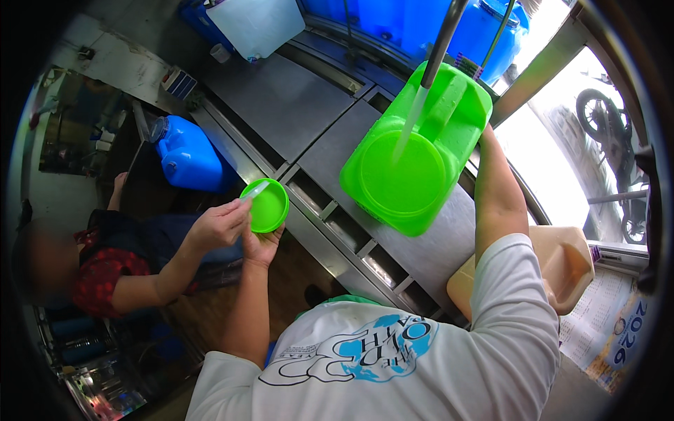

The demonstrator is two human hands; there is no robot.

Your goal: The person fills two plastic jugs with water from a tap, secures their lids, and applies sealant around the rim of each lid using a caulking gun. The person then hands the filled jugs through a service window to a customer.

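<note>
My left hand (262, 245) holds a round green lid (269, 210) from its lower edge, its hollow side facing up. Over the lid, another person's hand (223, 226) pinches a thin whitish strip (257, 189). On the metal counter to the right is a bright green jug (379, 151) with a moulded handle and a wide round top. A whitish stream (413, 123) runs from a metal pipe (444, 43) down to that round top. My right hand (486, 133) is at the jug's far right side; its fingers are hidden behind the jug.
A beige jug (467, 281) lies by my right arm. Blue containers (400, 21) and a whitish container (256, 28) line the back. A blue jug (189, 154) stands at left, near the other person in a red patterned sleeve (112, 281). Slots (344, 228) run along the metal counter.
</note>
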